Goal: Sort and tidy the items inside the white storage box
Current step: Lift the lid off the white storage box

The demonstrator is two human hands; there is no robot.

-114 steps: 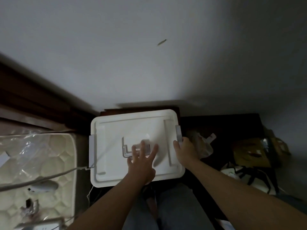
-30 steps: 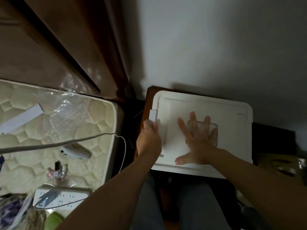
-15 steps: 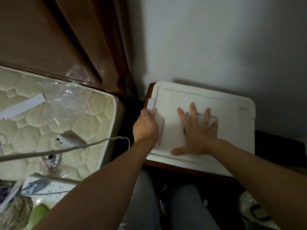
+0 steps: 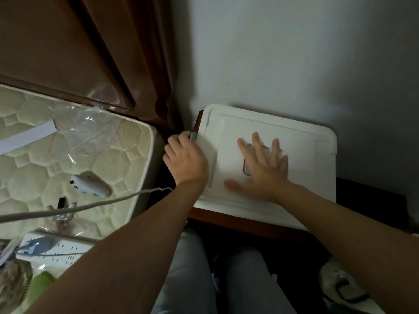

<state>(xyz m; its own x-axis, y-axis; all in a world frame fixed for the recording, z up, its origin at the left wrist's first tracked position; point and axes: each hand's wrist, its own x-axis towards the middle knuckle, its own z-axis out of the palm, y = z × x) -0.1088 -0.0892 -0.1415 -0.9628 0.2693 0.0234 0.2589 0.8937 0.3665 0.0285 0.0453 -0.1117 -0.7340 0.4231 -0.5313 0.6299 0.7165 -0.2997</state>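
Observation:
The white storage box (image 4: 313, 141) stands with its lid on, on a dark wooden stand against the wall. My right hand (image 4: 263, 168) lies flat on the middle of the lid, fingers spread over the recessed handle. My left hand (image 4: 184, 163) is at the box's left side, its fingers curled round the grey side latch (image 4: 193, 136). What is inside the box is hidden by the lid.
A mattress (image 4: 74, 159) in clear plastic lies to the left, with a white device (image 4: 90, 184), a cable (image 4: 90, 203) and a white power strip (image 4: 52, 250) on it. A brown wooden headboard (image 4: 68, 48) is behind it. A white bag (image 4: 344, 288) sits low right.
My left hand has shifted outward on the left latch, which has swung down from its upright position. My right hand stays flat on the lid. The view tilted slightly.

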